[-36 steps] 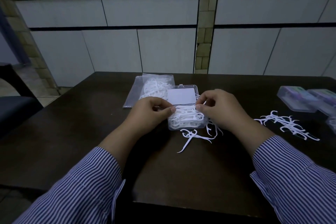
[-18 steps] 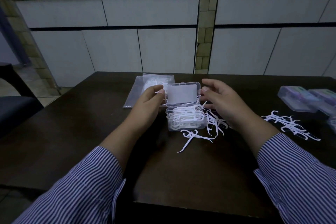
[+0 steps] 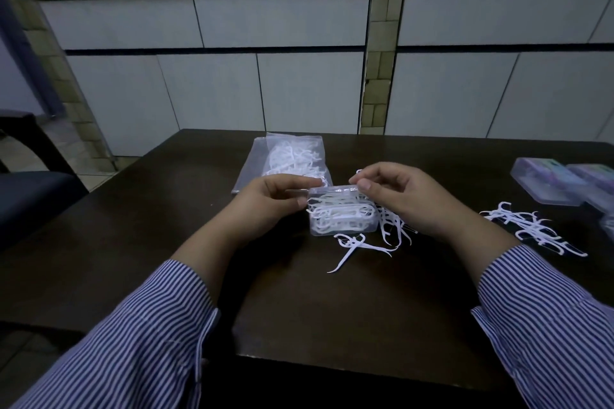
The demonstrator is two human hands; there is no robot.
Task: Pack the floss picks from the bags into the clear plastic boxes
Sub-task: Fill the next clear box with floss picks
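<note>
Dim, bluish, low-contrast scene. Pale wall panels (image 3: 282,20) brightest; dark table (image 3: 133,242) swallows detail. Soft shadow under both forearms, no hard edges. Faint glare on clear box lid (image 3: 335,191). Wide-angle bowing of tile lines at edges; right-edge boxes (image 3: 561,183) soft, smeared.

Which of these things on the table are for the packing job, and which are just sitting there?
For the job:
- clear box held between left hand and right hand
- bag of picks
- loose picks beside the box
- pile of picks on the right
- boxes at the right edge

Just lying about:
- dark chair
</note>
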